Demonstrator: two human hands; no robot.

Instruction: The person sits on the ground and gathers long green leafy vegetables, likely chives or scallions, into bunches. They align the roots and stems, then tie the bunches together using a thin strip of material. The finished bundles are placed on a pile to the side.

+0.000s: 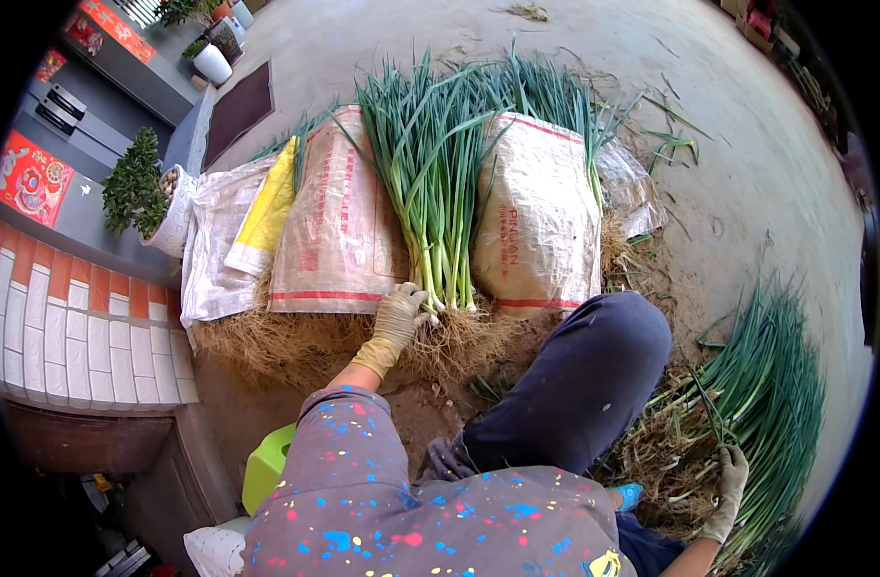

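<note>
My left hand [399, 317], in a pale rubber glove, rests at the white stem bases of a bunch of green onions [440, 209] laid between two woven sacks; whether its fingers grip a stem is not clear. The bunch's stringy roots [450, 346] point towards me. At the lower right, my right hand [732, 483], gloved too, touches a large heap of green onions [764, 389] with soil-coloured roots and dry leaves. Its fingertips are at some leaves, and I cannot tell how firmly they hold. My bent knee [605, 360] stands between the two hands.
Printed woven sacks [331, 216] [541, 216] cover more onions. Further left lie a white sack [220, 238] and a yellow cloth or sack [267, 209]. A potted plant [169, 216], a brick-patterned wall [86, 339] and a lime-green plastic object [265, 461] are at my left. Loose leaves [674, 144] litter the concrete floor.
</note>
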